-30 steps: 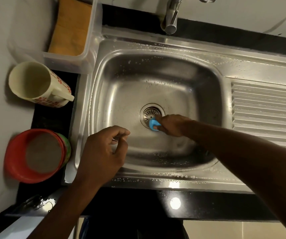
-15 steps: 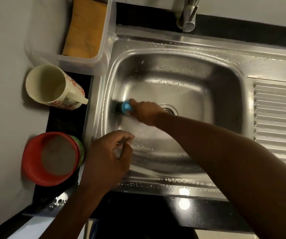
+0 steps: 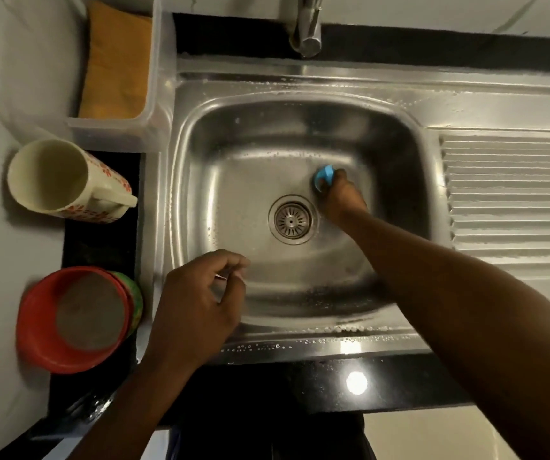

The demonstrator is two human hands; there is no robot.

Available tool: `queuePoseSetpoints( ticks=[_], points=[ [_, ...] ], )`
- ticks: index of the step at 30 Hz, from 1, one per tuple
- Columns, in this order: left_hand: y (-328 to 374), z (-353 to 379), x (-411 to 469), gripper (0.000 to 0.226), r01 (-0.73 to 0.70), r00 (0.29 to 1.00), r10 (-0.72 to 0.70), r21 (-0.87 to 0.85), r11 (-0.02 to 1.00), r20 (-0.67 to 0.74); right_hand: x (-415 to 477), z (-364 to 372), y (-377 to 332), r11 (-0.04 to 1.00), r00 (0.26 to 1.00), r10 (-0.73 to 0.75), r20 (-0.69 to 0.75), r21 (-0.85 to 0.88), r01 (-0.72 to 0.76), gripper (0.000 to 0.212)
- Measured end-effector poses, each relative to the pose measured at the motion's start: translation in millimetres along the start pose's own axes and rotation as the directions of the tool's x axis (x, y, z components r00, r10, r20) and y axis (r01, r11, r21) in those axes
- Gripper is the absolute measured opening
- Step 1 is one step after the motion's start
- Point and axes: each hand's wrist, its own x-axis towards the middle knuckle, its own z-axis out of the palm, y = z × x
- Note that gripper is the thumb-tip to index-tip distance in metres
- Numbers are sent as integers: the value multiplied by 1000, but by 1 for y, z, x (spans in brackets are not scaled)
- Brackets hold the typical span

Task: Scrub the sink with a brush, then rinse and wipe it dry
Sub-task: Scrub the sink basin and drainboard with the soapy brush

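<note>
My right hand curls its grip round the small blue plastic brush, pressed to the floor of the stainless steel sink just beside the round drain strainer. Overlap firm strokes into the curved wall corners; the floor left of the strainer lies open. My left hand hovers curled; I cannot tell whether it pinches anything.

One view only, head-worn and wide-angle. It looks steeply down, nearly straight, onto the sink from the front counter edge. Close in: the basin fills mid-frame. The tap is cut off at the top and the drainboard runs off right. Frame edges bend, probably lens distortion.
</note>
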Motion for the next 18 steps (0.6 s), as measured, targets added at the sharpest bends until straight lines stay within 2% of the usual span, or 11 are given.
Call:
queuePoseSetpoints(
  ticks=[2,5,7,10,12,15,18],
  points=[
    [3,2,1,23,-18,999,18,1,1000,27,-8,-7,24,997,1000,3,-2,-73,-3,59],
    [5,6,4,23,-47,998,47,-5,999,51,-34,-9,49,929,994,-74,85,-357,100,44],
    [5,9,6,19,-62,996,63,-18,998,62,-52,-10,61,896,975,-84,204,-413,164,47],
    [8,12,8,18,-63,995,67,-53,997,76,-73,-7,71,819,894,-141,424,-458,347,57],
    [10,13,9,19,-67,994,73,-67,996,85,-85,-9,72,681,819,-185,543,-530,505,59],
    [10,12,12,18,-84,993,87,-51,995,80,-98,-25,65,404,719,-112,686,-630,664,53],
    [8,11,14,22,-95,992,98,-32,995,84,-102,-44,56,303,756,6,654,-722,622,46]
  ],
)
